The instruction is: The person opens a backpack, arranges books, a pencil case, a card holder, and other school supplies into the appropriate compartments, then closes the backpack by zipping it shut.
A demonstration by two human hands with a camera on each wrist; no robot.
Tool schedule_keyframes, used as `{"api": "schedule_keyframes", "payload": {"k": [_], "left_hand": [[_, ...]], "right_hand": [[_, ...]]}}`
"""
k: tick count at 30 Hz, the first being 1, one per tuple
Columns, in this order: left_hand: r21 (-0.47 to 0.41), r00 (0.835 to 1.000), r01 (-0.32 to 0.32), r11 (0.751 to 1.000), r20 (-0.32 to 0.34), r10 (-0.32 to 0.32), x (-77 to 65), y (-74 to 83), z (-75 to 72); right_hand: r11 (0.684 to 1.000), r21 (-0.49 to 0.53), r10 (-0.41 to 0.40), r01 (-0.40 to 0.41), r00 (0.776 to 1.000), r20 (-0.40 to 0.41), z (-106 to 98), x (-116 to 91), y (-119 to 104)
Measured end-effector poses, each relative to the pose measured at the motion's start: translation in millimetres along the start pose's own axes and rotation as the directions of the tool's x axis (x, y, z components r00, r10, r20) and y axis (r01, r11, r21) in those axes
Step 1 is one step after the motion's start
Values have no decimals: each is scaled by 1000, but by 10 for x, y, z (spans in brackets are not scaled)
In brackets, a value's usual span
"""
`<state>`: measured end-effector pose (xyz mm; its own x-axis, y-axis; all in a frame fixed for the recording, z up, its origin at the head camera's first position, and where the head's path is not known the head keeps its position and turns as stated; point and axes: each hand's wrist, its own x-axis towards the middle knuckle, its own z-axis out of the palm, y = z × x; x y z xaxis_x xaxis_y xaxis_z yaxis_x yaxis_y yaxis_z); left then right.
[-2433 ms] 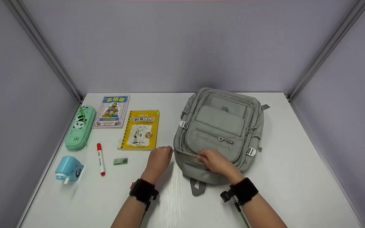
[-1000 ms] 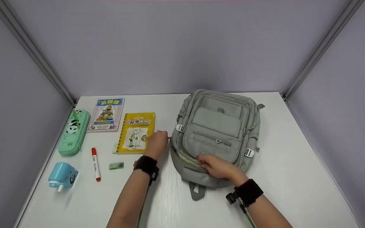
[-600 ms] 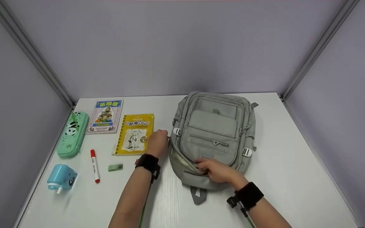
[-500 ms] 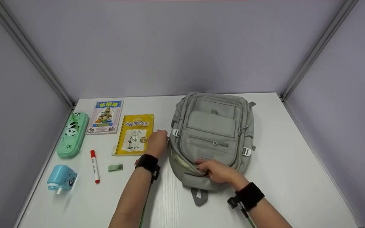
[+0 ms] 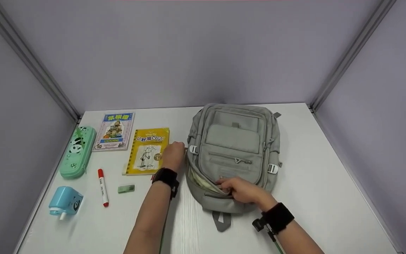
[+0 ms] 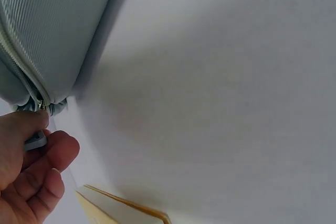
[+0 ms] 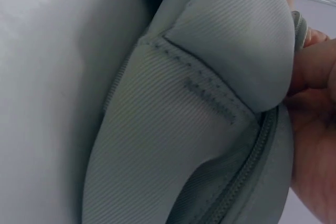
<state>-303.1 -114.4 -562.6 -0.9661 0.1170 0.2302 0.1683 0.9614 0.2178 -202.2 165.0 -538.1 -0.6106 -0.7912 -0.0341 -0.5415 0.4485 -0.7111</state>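
Observation:
A grey backpack lies front side up on the white table, its top towards the back wall. Along its lower left edge the zipped compartment gapes, showing a pale lining. My left hand is at the bag's left side, beside the white buckle. In the left wrist view its thumb and forefinger pinch the zipper pull. My right hand grips the front panel's edge at the bottom of the opening, its fingertips partly hidden in the fold. Close up, the right wrist view shows the zipper teeth below that hand.
Left of the bag lie a yellow book, a pink-bordered book, a green panda pencil case, a red-capped marker, a green eraser and a blue pencil sharpener. Grey walls enclose the table.
My left hand has moved up along the bag's left side with the zipper pull, and the gap has widened. The backpack has turned slightly straighter. My right hand keeps its grip at the bottom.

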Motion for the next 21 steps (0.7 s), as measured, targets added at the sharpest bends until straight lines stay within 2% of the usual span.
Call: {"api": "schedule_keyframes", "payload": {"k": [2,8,12,21], "left_hand": [[-9,1000,3,1000,12,-3,22,18,14],[-36,1000,16,999,-10,-16,88,21,15],[-24,1000,20,1000,4,-20,121,3,18],[23,999,33,999,-24,-33,156,38,110]], "right_hand": [[1000,-6,2,-2,1000,-2,4,-13,2],[1000,-16,-5,4,1000,-10,19,8,-10],[1000,-15,-11,11,1000,0,36,35,-15],[1000,-8,11,-11,1000,-13,-10,2,-3]]}}
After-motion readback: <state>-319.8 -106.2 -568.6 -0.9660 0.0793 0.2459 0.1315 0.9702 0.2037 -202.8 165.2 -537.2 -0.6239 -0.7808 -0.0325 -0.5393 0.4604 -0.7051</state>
